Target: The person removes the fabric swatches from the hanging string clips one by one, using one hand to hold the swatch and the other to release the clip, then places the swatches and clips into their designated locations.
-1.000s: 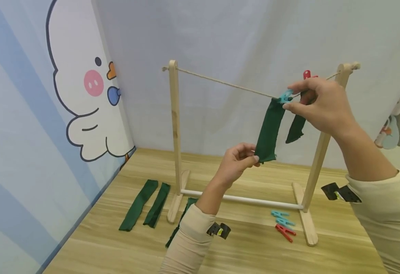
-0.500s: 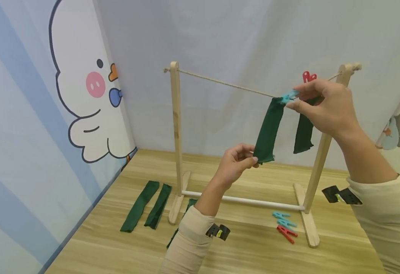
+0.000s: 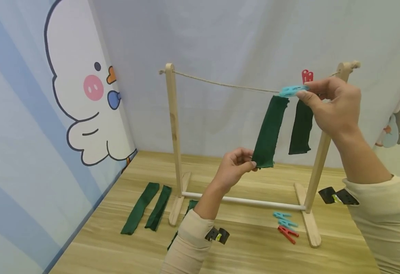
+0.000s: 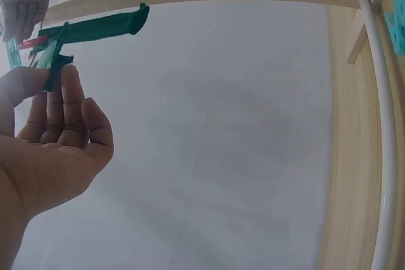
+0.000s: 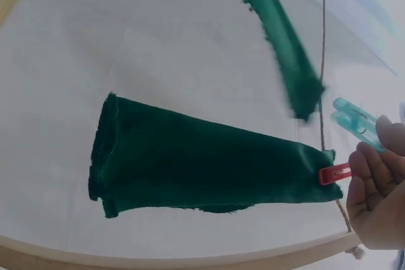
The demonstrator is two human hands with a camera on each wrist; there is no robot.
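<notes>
My left hand pinches the lower corner of a dark green cloth strip between thumb and fingers. The strip's upper end reaches the rope. My right hand pinches a light blue clothespin by its handle end, level with that upper end. In the right wrist view, the clothespin is apart from the cloth, just beyond the rope. Behind the right hand, a second green strip hangs from the rope under a red clothespin.
The rope runs between two wooden posts, joined low down by a white rod. On the table lie two light blue clothespins and a red one by the right foot. More green strips lie at left, one partly behind the left sleeve.
The blue clothespin has come off the strip's upper end and turned level, moving slightly right and up. The rope sags less. The left hand keeps its pinch, slightly lower.
</notes>
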